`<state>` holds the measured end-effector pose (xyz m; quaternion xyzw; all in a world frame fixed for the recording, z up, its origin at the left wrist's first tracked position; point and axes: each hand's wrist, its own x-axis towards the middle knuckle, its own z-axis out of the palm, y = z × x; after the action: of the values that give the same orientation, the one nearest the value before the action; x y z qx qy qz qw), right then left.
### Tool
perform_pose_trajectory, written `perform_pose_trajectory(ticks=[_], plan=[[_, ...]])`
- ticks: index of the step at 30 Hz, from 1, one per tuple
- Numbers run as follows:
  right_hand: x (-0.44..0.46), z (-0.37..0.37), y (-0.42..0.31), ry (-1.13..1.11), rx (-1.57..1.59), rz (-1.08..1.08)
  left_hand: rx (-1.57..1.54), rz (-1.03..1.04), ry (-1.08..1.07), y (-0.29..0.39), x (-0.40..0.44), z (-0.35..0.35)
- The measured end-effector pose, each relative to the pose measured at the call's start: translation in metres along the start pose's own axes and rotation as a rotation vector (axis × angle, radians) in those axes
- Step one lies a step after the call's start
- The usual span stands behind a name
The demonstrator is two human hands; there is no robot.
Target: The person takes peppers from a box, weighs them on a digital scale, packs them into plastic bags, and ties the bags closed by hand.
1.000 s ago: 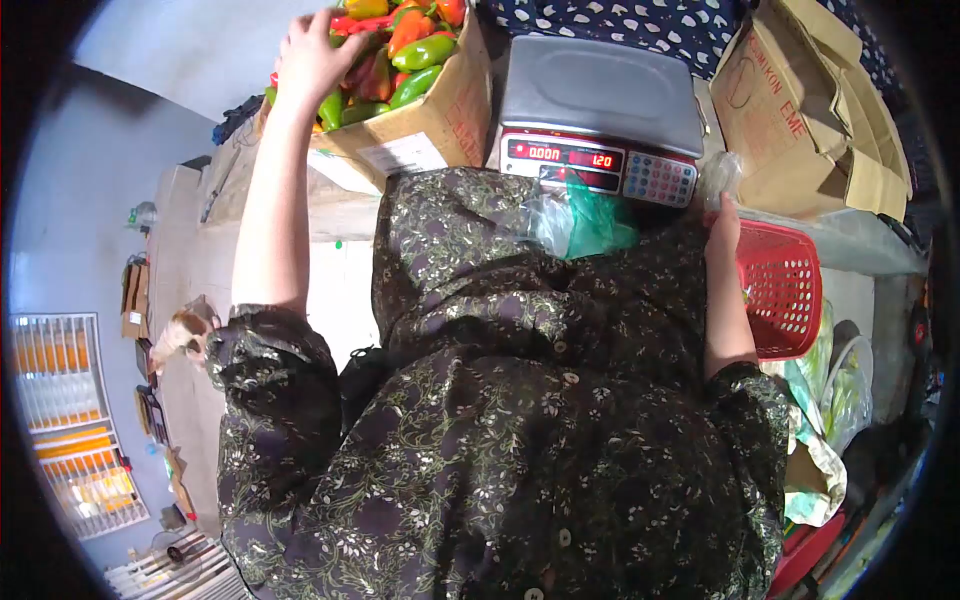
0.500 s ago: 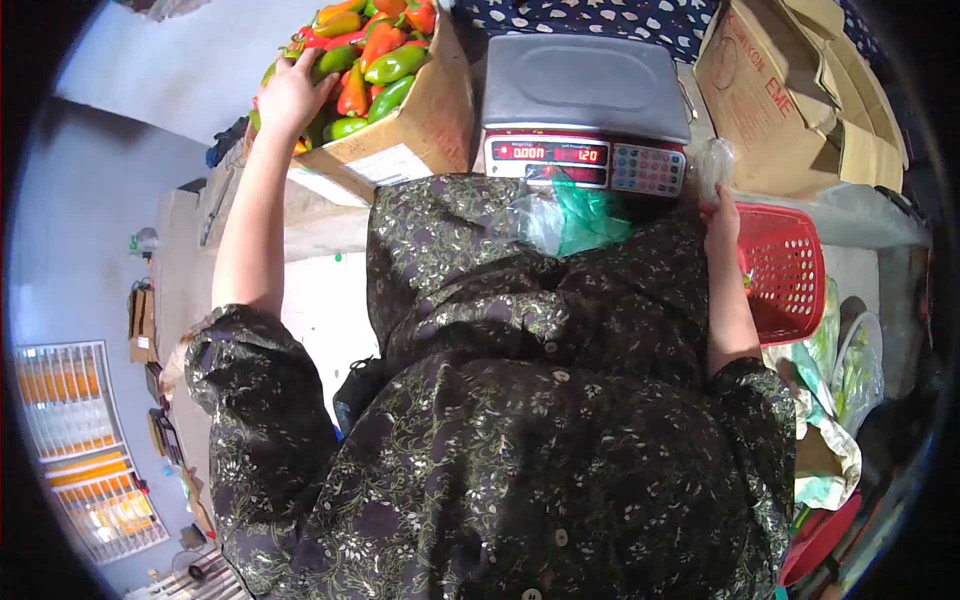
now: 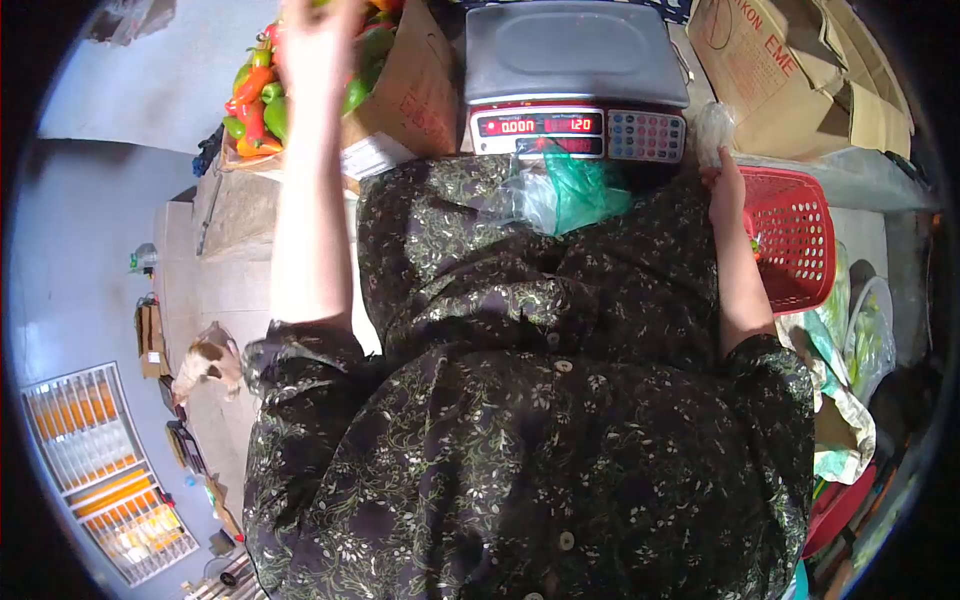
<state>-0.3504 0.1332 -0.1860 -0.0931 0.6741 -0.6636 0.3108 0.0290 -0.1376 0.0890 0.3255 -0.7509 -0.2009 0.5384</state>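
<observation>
My left hand [image 3: 318,35] is over the cardboard box of peppers [image 3: 415,95] at the top left, smeared by motion, and its fingers cannot be made out. Red, orange and green peppers [image 3: 262,100] fill the box. Right of the scale, my right hand [image 3: 727,180] has its fingers closed on a clear plastic bag [image 3: 714,132]. The grey scale [image 3: 570,50] has a bare pan and a lit red display. Green and clear plastic bags [image 3: 580,195] lie on my lap.
A red perforated basket [image 3: 800,240] stands below my right hand, beside an opened cardboard box [image 3: 765,75]. Bagged green vegetables [image 3: 868,340] are at the far right. A cat [image 3: 208,365] is on the floor at the left.
My left hand has moved up and right across the pepper box and become blurred. The view has shifted, so the scale and boxes appear higher. My right hand still holds the clear bag.
</observation>
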Motion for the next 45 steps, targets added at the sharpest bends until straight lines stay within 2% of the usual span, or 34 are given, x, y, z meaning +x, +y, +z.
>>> perform_pose_trajectory(ticks=[1,2,3,5,8,11,14,17,22,28,34,45], plan=[[-0.001,0.000,-0.003,0.007,-0.002,-0.009,0.179,0.154,-0.129,-0.012,-0.002,0.026],[-0.001,0.001,-0.003,0.016,0.008,-0.013,0.104,-0.041,-0.373,0.013,-0.017,0.048],[-0.001,0.004,-0.002,0.026,0.017,-0.016,0.193,-0.049,-0.490,0.016,-0.027,0.070],[0.001,0.004,0.002,0.020,0.017,-0.004,0.202,0.190,-0.385,-0.040,-0.054,0.135],[0.005,0.001,0.004,0.000,0.002,0.011,0.177,0.006,-0.407,-0.059,-0.083,0.182],[-0.012,0.016,-0.008,0.026,0.002,-0.028,0.190,0.021,-0.370,-0.074,-0.098,0.209],[-0.029,0.032,-0.020,0.002,-0.028,-0.034,0.475,-0.083,-0.488,-0.068,-0.096,0.188],[-0.028,0.029,-0.018,-0.009,-0.043,-0.029,0.507,-0.018,-0.508,-0.078,-0.100,0.186],[-0.025,0.038,-0.016,-0.003,-0.168,-0.030,0.560,-0.027,-0.532,-0.064,-0.091,0.172],[-0.013,0.040,0.000,0.037,-0.335,-0.247,0.557,0.012,-0.540,-0.053,-0.087,0.170],[-0.027,0.042,-0.015,-0.047,-0.230,-0.141,0.525,0.082,-0.536,-0.053,-0.088,0.164],[-0.025,0.039,-0.014,-0.027,-0.258,-0.151,0.474,0.052,-0.567,-0.055,-0.088,0.161]])
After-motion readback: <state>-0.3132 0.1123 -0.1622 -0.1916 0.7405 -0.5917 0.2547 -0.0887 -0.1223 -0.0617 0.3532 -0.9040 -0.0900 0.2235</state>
